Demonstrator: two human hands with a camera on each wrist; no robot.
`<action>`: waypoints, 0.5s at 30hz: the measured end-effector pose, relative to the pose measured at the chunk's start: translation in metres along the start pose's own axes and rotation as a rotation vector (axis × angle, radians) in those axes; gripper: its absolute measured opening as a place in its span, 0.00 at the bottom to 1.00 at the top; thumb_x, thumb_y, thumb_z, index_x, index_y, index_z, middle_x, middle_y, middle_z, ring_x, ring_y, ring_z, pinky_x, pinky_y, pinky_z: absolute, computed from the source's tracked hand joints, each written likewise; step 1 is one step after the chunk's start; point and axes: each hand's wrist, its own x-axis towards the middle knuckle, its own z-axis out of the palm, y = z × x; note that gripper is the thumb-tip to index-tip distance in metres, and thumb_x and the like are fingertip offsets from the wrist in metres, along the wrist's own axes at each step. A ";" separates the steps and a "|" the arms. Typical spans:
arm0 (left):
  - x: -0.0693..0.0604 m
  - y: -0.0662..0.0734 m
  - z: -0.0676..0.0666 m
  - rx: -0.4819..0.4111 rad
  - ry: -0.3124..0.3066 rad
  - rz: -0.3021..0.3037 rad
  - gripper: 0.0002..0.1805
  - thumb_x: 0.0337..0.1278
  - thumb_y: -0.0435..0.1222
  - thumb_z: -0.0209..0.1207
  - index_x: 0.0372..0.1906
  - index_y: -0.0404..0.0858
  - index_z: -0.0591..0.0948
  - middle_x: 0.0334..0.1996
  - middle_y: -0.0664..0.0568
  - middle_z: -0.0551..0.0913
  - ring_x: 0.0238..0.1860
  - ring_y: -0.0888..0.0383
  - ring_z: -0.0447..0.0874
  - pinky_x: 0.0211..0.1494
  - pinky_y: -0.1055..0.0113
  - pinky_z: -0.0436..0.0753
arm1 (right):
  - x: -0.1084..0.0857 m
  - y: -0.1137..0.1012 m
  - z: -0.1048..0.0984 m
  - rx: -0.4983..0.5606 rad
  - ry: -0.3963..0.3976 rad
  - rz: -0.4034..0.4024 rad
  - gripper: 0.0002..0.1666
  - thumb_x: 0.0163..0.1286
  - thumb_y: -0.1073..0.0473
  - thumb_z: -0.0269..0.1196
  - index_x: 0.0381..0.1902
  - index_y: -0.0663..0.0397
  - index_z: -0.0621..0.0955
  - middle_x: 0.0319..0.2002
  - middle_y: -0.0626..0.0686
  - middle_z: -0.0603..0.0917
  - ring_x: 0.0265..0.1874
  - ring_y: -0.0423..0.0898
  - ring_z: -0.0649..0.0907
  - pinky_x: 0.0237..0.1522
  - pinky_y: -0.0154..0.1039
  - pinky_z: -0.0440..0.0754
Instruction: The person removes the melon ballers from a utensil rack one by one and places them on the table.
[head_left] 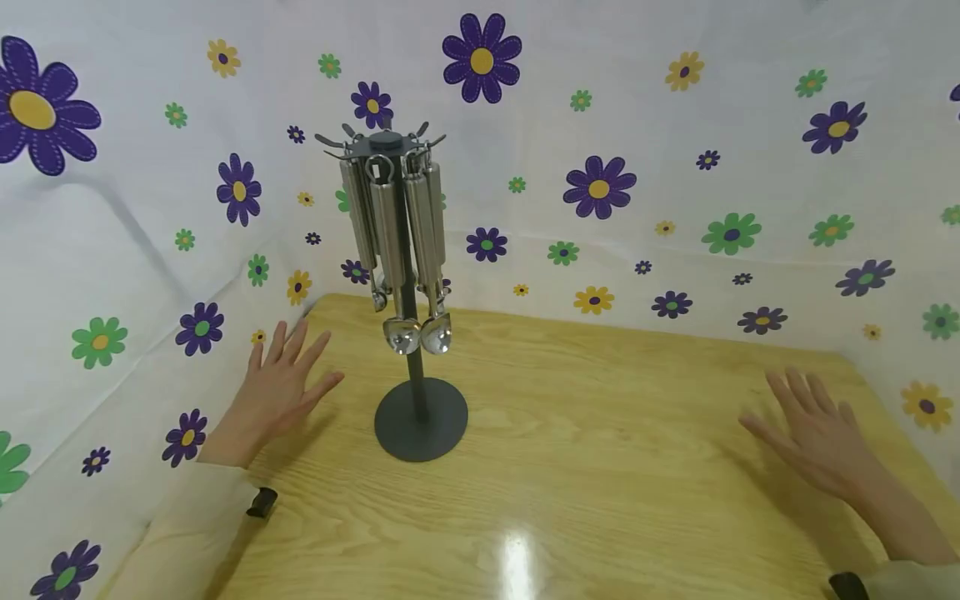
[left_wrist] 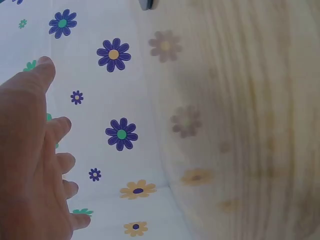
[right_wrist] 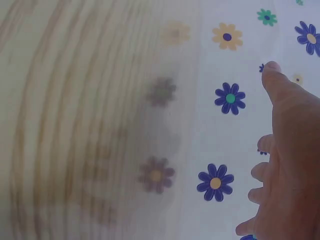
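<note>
In the head view a dark grey rotating-style stand (head_left: 422,421) rises from a round base, left of the table's middle. Steel utensils hang by rings from its top hooks; two of them end in ladle bowls (head_left: 437,333). To the left of the stand, my left hand (head_left: 273,396) hovers with fingers spread and holds nothing. Far to the right, my right hand (head_left: 817,437) is also raised with fingers extended, apart from any object. Each wrist view shows its own hand, the left (left_wrist: 30,155) and the right (right_wrist: 295,165), with nothing in the grasp.
A wood-grain table (head_left: 600,442) spreads beneath both hands. White cloth (head_left: 525,142) printed with purple, green and yellow flowers walls in the back and both sides, close to the left hand.
</note>
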 end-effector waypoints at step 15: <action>0.000 0.015 -0.022 -0.037 0.046 0.031 0.44 0.76 0.64 0.44 0.82 0.40 0.55 0.82 0.36 0.42 0.81 0.32 0.33 0.76 0.27 0.40 | 0.016 -0.058 -0.001 0.099 0.132 -0.154 0.46 0.81 0.49 0.56 0.80 0.71 0.49 0.77 0.78 0.47 0.78 0.74 0.40 0.74 0.72 0.32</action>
